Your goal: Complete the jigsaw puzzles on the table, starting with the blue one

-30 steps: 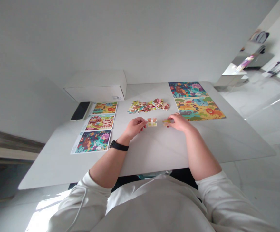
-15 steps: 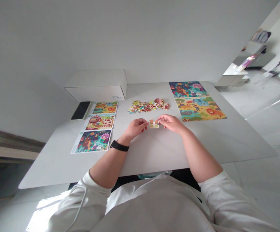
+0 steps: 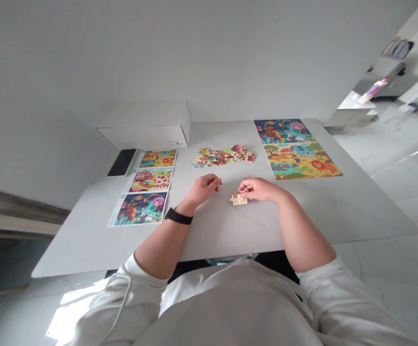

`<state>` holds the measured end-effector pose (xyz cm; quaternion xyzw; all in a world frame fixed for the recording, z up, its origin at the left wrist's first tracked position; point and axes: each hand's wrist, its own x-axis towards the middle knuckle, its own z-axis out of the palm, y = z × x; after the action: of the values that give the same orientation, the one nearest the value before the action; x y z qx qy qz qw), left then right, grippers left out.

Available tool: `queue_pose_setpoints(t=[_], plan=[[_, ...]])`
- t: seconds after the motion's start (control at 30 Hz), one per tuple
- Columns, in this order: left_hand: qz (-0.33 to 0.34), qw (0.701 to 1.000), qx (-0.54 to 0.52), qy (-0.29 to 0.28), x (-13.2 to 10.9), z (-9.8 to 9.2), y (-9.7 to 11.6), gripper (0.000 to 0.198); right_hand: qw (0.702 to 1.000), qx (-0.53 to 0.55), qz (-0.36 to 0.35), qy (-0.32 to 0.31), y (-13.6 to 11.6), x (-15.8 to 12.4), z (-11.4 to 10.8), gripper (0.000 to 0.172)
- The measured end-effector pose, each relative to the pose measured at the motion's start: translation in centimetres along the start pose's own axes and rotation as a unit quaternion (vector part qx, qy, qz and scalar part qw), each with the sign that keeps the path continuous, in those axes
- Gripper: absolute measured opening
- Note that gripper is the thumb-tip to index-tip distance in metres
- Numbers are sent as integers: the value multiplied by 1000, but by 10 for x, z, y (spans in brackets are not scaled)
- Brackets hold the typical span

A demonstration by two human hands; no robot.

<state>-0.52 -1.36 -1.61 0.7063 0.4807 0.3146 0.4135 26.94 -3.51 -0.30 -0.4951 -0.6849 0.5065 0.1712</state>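
A small cluster of joined jigsaw pieces (image 3: 239, 198) lies on the white table under the fingertips of my right hand (image 3: 259, 190), which pinches it. My left hand (image 3: 203, 188) rests curled and holds nothing, a short gap from the cluster. Ahead of both hands lies a pile of loose puzzle pieces (image 3: 223, 156), touched by neither. A black watch (image 3: 178, 216) wraps my left wrist.
Several colourful picture cards (image 3: 150, 180) lie in a column left of my hands, and two assembled animal puzzles (image 3: 298, 149) lie to the right. A white box (image 3: 147, 126) and a black phone (image 3: 122, 162) sit at the table's far left.
My left hand has let go of the joined pieces and drawn back left. My right hand has moved them right and nearer to me.
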Motion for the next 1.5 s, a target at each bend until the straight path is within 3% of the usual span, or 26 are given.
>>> queue_pose_setpoints(t=[0.13, 0.27, 0.37, 0.5, 0.63, 0.8, 0.97, 1.07, 1.17, 1.37, 1.5], plan=[[-18, 999, -13, 47, 2, -1, -3, 33, 998, -52, 26, 6, 3, 1, 0, 18], [-19, 997, -10, 73, 3, -3, -4, 31, 988, -152, -3, 30, 6, 5, 4, 7], [-15, 997, 30, 66, 4, -4, -6, 31, 976, -215, -26, 31, 6, 7, 7, 10], [-32, 992, 108, 55, 4, -3, -8, 40, 959, -263, -70, 81, 2, 6, 7, 22], [-46, 985, 151, 65, 3, -2, -10, 55, 958, -252, -68, 120, -4, 5, 6, 15], [-29, 976, 138, 167, 6, -10, -18, 36, 958, -240, -55, 150, -5, 8, 9, 11], [-53, 948, 128, 285, 24, -36, -30, 40, 954, -240, -57, 171, -3, 11, 8, 8], [-100, 940, 174, 276, 43, -53, -38, 50, 951, -234, -64, 190, -3, 13, 6, 10], [-127, 935, 236, 232, 63, -64, -45, 52, 950, -227, -69, 204, -3, 14, 4, 11], [-162, 925, 307, 155, 93, -71, -53, 54, 947, -226, -61, 219, 2, 18, 4, 12], [-140, 925, 320, 153, 98, -73, -55, 48, 948, -221, -61, 221, 4, 20, 4, 12]])
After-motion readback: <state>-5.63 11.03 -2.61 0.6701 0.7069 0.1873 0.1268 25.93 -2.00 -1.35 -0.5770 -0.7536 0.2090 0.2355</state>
